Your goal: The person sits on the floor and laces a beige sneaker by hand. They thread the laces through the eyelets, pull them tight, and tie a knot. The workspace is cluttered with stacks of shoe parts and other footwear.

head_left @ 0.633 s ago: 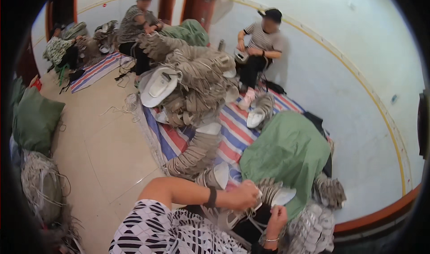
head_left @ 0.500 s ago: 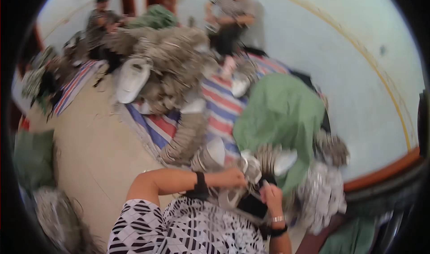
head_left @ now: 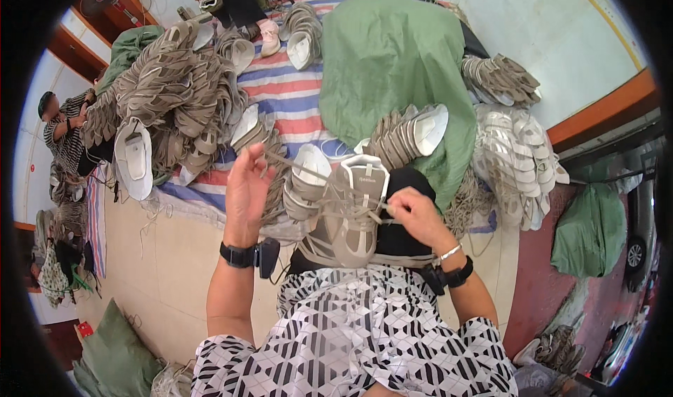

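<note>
A grey-and-beige shoe upper (head_left: 352, 237) lies across my lap, its padded tongue (head_left: 365, 175) pointing away from me. My left hand (head_left: 245, 190) is raised left of the upper, its fingers closed on a flat beige shoelace (head_left: 298, 164) that runs taut back to the eyelets. On the other side, my right hand (head_left: 419, 215) pinches a lace close beside the upper's right edge. Just beyond the upper, to the left, stands a nested stack of similar uppers (head_left: 306, 182). Another such stack (head_left: 405, 139) leans to the right.
A large heap of uppers (head_left: 168, 89) rises at the left on a striped sheet (head_left: 280, 92). A green cloth (head_left: 392, 60) covers something ahead. More bundled uppers (head_left: 515, 159) stand at the right, near a green sack (head_left: 589, 232). Two people work at the far side.
The view has swung down and to the right, bringing my lap to the middle. My hands, close together before, are now apart, the left one drawn out leftward with the lace.
</note>
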A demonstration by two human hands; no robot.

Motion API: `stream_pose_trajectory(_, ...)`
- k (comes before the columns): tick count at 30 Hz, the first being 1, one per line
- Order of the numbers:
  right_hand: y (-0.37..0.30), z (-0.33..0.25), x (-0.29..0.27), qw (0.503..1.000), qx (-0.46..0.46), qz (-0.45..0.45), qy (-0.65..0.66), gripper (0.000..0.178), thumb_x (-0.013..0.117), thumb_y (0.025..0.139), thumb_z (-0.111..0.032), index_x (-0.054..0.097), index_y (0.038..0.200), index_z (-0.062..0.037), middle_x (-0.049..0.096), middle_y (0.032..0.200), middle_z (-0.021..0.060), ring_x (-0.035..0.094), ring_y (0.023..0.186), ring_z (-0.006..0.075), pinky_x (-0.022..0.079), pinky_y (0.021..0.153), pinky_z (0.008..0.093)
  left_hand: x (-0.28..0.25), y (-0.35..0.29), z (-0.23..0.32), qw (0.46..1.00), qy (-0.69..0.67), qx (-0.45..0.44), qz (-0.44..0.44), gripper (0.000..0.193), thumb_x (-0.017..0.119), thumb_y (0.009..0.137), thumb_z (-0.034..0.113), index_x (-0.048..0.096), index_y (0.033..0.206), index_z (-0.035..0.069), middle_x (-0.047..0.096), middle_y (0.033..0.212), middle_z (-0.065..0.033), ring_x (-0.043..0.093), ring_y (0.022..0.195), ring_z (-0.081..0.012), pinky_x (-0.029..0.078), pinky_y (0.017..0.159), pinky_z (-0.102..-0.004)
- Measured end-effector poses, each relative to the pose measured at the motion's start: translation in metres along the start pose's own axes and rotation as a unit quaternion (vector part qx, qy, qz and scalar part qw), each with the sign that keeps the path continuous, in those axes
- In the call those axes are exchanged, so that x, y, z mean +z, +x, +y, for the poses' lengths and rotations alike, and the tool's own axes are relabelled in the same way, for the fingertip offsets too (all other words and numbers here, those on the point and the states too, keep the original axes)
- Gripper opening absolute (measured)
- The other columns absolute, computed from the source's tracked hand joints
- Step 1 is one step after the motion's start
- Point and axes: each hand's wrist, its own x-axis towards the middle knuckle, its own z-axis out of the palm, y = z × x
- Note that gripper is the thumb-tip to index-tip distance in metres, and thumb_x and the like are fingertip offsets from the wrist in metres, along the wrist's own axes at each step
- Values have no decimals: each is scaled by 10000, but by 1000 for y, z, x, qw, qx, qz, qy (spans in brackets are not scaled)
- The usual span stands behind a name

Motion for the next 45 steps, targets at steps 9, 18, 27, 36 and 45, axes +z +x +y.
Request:
stream_pose_trajectory(9,37,15,15,719,122,13,685,405,535,931,-331,402,592,-153,347,536,-24,395,526,134,464,743,370,23,79,-55,980,-161,-55,-102,252,569,921,221,590,1129,81,622,1010,-46,551,728,-98,473,754,-284)
stream_pose_trajectory(18,-166,236,-199,543,118,454,697,295,649,846,-316,489,741,-92,358,601,-20,290,486,110,230,481,263,-258,92,103,940,62,156,296,268,467,966,229,554,1107,18,455,718,17,279,493,-48,248,421,-192)
stream_pose_trajectory(27,-33,34,-54,943,194,162,216,142,605,863,-109,671,966,-39,615,776,3,512,573,36,386,450,180,55,-31,-53,625,635,375,-255,282,666,703,37,662,981,85,596,854,-87,555,797,-243,464,695,-315)
stream_pose_trajectory(36,-7,17,15,990,-80,94,-65,139,626,819,-103,645,902,7,610,746,106,628,654,186,484,590,314,30,-15,-106,640,669,331,-183,348,641,731,77,610,1076,104,552,1009,-94,553,899,-292,476,743,-368)
stream_pose_trajectory(45,-37,91,-66,969,180,143,95,181,684,793,-156,660,771,22,575,617,-29,499,589,55,409,549,219,5,-35,-100,681,688,160,-192,400,642,817,199,516,1166,51,524,1058,-136,542,956,-295,461,788,-377)
